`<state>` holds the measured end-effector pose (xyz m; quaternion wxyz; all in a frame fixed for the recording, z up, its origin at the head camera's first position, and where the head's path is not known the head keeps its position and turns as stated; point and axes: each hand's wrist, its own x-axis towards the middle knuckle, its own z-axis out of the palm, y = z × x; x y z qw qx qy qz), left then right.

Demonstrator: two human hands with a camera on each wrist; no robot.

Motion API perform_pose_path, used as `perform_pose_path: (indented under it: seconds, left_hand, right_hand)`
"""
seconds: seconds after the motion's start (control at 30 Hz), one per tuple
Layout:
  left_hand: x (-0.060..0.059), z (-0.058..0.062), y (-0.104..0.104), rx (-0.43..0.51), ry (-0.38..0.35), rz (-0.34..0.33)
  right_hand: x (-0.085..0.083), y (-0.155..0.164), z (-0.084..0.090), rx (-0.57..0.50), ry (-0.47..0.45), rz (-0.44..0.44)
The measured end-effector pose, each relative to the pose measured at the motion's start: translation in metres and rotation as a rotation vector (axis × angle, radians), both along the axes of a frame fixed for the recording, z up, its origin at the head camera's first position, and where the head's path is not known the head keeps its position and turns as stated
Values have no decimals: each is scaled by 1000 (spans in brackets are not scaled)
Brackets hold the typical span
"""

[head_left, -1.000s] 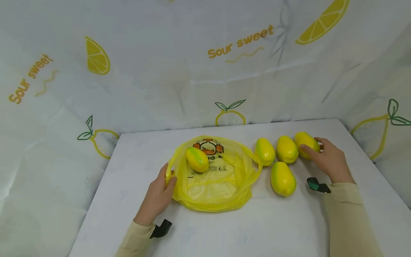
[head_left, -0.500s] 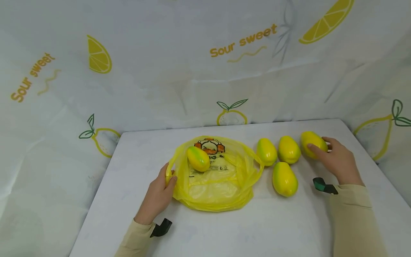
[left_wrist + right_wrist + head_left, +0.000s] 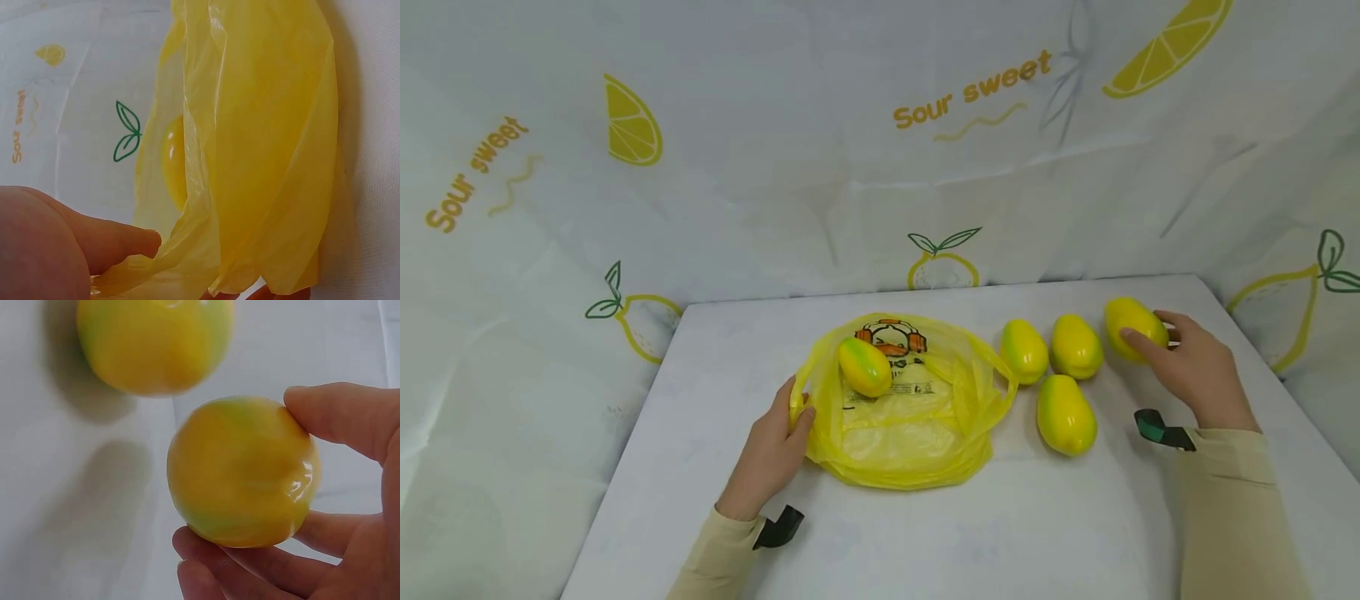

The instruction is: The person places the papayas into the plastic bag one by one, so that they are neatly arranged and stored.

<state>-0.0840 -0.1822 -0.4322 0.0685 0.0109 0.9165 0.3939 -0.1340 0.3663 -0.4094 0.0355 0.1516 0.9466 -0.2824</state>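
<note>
My right hand (image 3: 1198, 367) holds a glossy yellow papaya (image 3: 1135, 328) with green streaks, thumb on one side and fingers round the other. In the right wrist view this papaya (image 3: 244, 472) appears raised off the table, its shadow apart from it. My left hand (image 3: 771, 450) pinches the left handle of a yellow plastic bag (image 3: 898, 475), which lies mouth-up with a duck print inside. One papaya (image 3: 865, 367) lies in the bag against its far wall. In the left wrist view the thumb presses the bag film (image 3: 269, 144); the other fingers are mostly hidden behind it.
Right of the bag, two papayas stand side by side, a left one (image 3: 1024, 351) and a right one (image 3: 1077, 346). Another papaya (image 3: 1067, 415) lies nearer the front. The white table (image 3: 970, 542) meets a lemon-printed cloth backdrop (image 3: 790, 208) behind.
My right hand has moved slightly right and up with the papaya, away from the neighbouring one. My left hand keeps its hold on the bag. The head view has shifted a little.
</note>
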Motion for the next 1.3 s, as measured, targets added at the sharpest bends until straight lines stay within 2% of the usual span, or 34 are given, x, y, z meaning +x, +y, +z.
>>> perform_pose_path:
  seconds: [0.2,0.37,0.47,0.67,0.9,1.17,1.3]
  left_hand:
    - [1,-4,-2,14,20,-8]
    - [-5,-4,2,31,37,-28]
    - [-9,-2,4,35,45,-38]
    - [-9,2,3,35,44,-40]
    - [-5,0,-1,48,27,-34]
    - [-5,1,3,60,33,-39]
    - [-4,4,3,48,46,-35]
  right_hand:
    - [4,-6,11,8,16,18]
    - [9,-12,26,-7,65,11]
    - [9,-26,34,-20,77,20]
    - [4,-77,44,-20,84,129]
    - [2,-137,53,-45,109,266]
    - [16,-202,56,-111,77,387]
    - [23,-232,50,-116,130,461]
